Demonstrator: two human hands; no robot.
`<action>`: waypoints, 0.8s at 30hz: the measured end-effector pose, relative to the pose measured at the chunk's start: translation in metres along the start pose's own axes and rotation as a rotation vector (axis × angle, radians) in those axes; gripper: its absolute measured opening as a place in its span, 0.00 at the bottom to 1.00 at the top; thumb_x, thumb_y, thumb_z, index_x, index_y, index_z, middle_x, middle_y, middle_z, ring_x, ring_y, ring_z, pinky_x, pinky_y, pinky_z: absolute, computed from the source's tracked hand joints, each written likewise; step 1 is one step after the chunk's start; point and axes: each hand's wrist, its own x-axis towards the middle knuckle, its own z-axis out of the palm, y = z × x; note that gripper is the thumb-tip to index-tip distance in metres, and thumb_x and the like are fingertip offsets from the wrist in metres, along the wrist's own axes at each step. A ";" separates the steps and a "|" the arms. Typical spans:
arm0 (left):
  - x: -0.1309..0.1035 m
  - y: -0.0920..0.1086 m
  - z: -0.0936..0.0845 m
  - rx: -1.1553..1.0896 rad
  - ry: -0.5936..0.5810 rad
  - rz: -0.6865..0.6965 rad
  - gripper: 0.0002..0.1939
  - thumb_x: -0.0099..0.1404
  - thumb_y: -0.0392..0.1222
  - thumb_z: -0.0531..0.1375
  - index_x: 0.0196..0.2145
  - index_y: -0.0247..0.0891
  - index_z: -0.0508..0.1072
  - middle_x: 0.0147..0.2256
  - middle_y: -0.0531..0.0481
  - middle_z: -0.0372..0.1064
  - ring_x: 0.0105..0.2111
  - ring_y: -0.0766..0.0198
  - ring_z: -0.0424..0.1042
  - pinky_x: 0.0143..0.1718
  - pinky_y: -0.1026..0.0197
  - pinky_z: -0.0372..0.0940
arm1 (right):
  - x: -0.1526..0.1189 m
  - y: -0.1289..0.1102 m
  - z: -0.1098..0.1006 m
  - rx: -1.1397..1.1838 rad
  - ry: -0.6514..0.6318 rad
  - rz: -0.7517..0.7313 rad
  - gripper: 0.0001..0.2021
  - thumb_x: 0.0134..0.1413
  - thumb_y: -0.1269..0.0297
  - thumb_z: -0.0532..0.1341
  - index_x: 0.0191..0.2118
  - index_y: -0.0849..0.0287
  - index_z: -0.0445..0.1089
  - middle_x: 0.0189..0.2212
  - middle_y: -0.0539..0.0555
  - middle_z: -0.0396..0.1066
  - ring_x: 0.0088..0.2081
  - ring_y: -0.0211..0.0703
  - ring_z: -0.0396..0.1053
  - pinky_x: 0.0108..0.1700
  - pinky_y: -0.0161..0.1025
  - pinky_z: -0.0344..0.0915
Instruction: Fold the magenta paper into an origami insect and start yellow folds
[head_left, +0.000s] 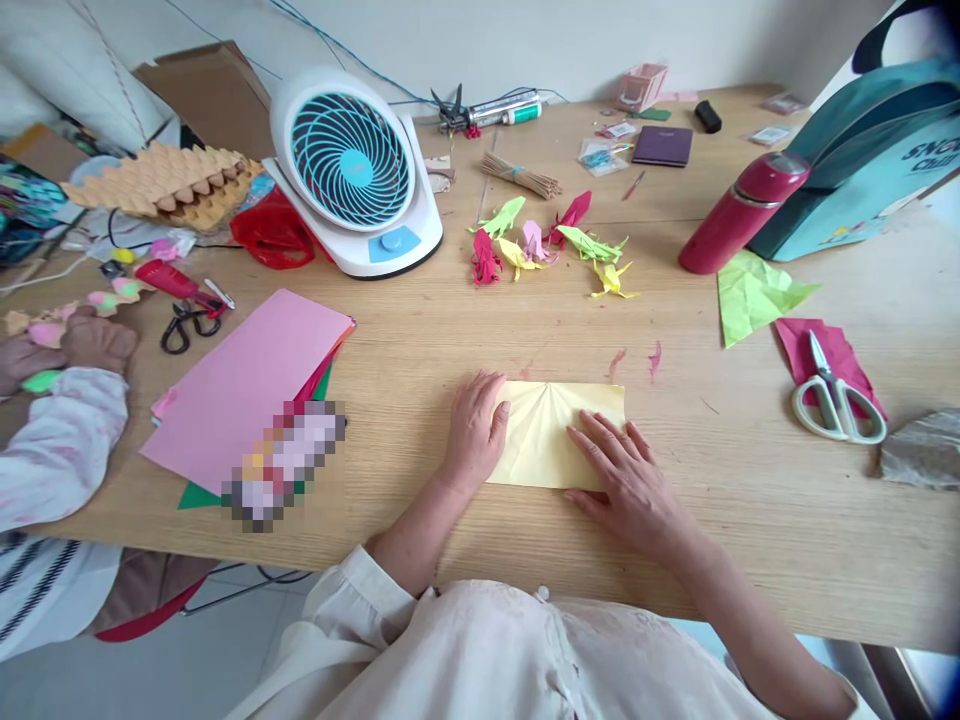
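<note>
A pale yellow sheet of paper (544,440) lies on the table in front of me, wider than it is deep. Creases fan out across it from the middle of its far edge. My left hand (474,432) rests over the paper's left edge, its fingers stretched forward and the thumb on the sheet. On the right part of the paper my right hand (626,482) lies flat with the fingers spread and the thumb near the front edge. Neither hand grips anything. Small pink paper scraps (655,360) lie beyond the sheet.
Folded paper figures (532,242) sit beyond the paper. A fan (352,165) stands back left, above pink paper sheets (255,380). Scissors (834,395), green paper (757,295) and a red flask (739,215) are on the right. Another person's hand (97,340) works at far left.
</note>
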 end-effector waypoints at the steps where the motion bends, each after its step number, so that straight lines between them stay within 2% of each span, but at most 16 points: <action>1: 0.001 0.000 -0.001 -0.031 0.017 -0.002 0.22 0.75 0.47 0.44 0.58 0.36 0.66 0.57 0.38 0.68 0.62 0.53 0.61 0.64 0.45 0.55 | 0.002 0.001 0.000 -0.015 0.000 -0.005 0.32 0.63 0.49 0.56 0.67 0.61 0.56 0.68 0.66 0.53 0.68 0.59 0.50 0.67 0.63 0.48; 5: 0.003 -0.001 -0.003 -0.139 0.045 -0.021 0.21 0.75 0.48 0.45 0.56 0.37 0.68 0.55 0.40 0.69 0.59 0.55 0.65 0.62 0.48 0.59 | 0.006 0.002 -0.003 -0.067 0.014 -0.046 0.29 0.64 0.51 0.56 0.64 0.64 0.61 0.66 0.70 0.55 0.67 0.62 0.52 0.66 0.64 0.50; 9: 0.004 0.000 -0.004 -0.208 0.051 -0.024 0.21 0.75 0.49 0.45 0.54 0.38 0.70 0.54 0.40 0.70 0.59 0.55 0.66 0.62 0.49 0.59 | 0.008 0.001 -0.005 -0.056 0.046 -0.141 0.24 0.65 0.56 0.57 0.60 0.68 0.66 0.63 0.71 0.61 0.65 0.63 0.57 0.63 0.60 0.58; 15: 0.007 0.001 -0.010 -0.276 0.081 -0.039 0.22 0.75 0.50 0.45 0.52 0.38 0.72 0.53 0.41 0.72 0.59 0.56 0.66 0.62 0.48 0.59 | 0.012 0.002 -0.015 0.035 0.131 -0.281 0.14 0.66 0.67 0.56 0.53 0.62 0.71 0.53 0.63 0.73 0.54 0.53 0.71 0.52 0.50 0.71; 20: 0.011 -0.001 -0.022 -0.344 0.184 -0.084 0.21 0.75 0.50 0.46 0.49 0.38 0.74 0.52 0.42 0.73 0.57 0.57 0.68 0.61 0.51 0.60 | 0.015 0.007 -0.022 0.019 0.163 -0.384 0.15 0.63 0.76 0.55 0.52 0.61 0.71 0.46 0.59 0.77 0.44 0.48 0.75 0.45 0.46 0.71; 24: 0.012 -0.003 -0.029 -0.433 0.233 -0.173 0.23 0.76 0.51 0.45 0.50 0.39 0.74 0.53 0.43 0.73 0.56 0.58 0.68 0.61 0.53 0.59 | 0.018 0.009 -0.030 0.085 0.248 -0.321 0.15 0.62 0.77 0.56 0.52 0.60 0.70 0.42 0.58 0.79 0.41 0.46 0.76 0.40 0.43 0.70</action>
